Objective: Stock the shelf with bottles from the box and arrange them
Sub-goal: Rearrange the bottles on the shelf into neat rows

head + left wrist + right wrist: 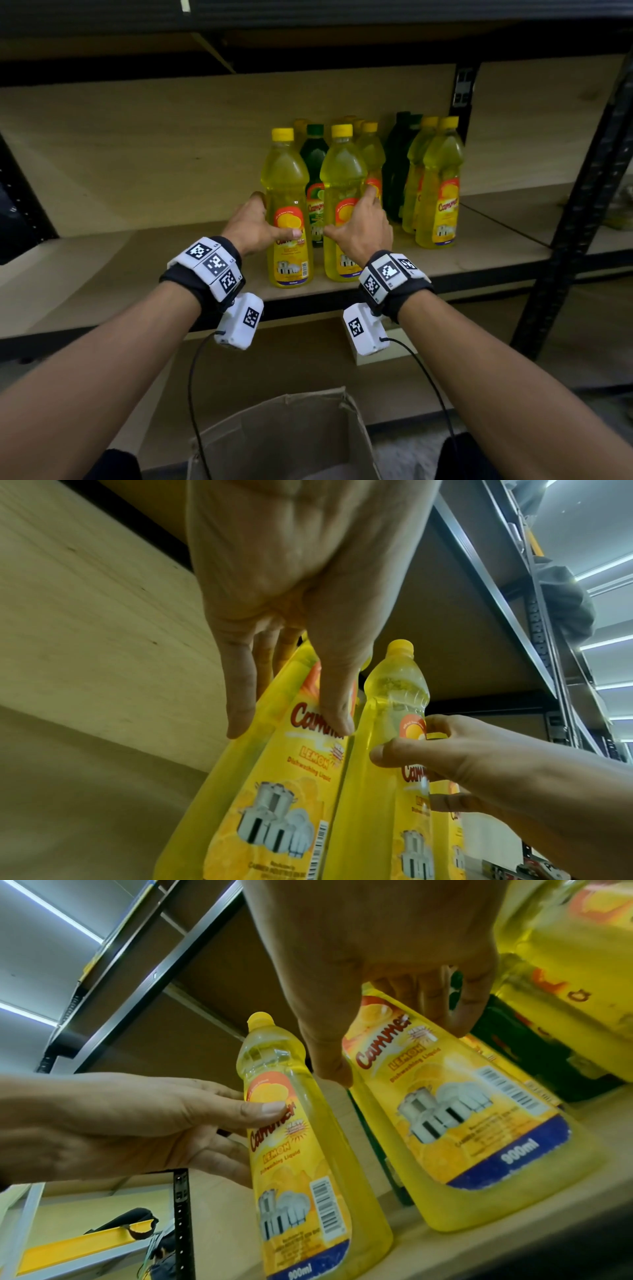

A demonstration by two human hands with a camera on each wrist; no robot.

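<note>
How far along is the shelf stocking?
Done: yellow and green bottles stand grouped on the shelf. In hand: the left hand and right hand each grip a front yellow bottle. The box looks nearly empty, so mostly arranging remains.

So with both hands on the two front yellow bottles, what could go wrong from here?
1. The left-hand bottle and right-hand bottle stand near the shelf's front edge; a nudge could tip them off.
2. Pushing them back may topple the green bottle just behind.
3. The left hand and right hand grip only loosely, so a bottle might slip.
</note>
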